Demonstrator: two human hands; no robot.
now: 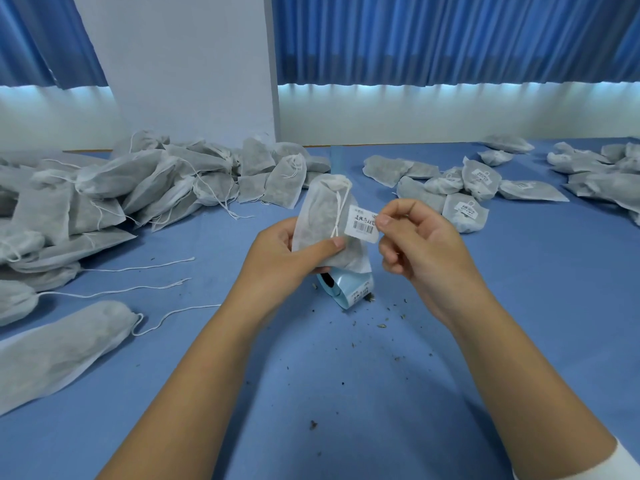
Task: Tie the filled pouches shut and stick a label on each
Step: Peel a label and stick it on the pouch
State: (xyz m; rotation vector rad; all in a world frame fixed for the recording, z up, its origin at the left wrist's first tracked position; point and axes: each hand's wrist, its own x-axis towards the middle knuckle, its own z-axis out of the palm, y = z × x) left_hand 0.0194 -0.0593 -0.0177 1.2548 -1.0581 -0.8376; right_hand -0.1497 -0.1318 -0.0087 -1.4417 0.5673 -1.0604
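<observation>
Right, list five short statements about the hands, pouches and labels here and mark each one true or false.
1. The left hand grips a pouch upright. True.
2. The right hand holds nothing. False: it pinches a label beside the pouch.
3. The held pouch's mouth gapes open. False: it is cinched, its string hanging down the front.
4. A label roll lies on the table under the held pouch. True.
5. No pouches on the right bear labels. False: several labelled pouches lie there.
</observation>
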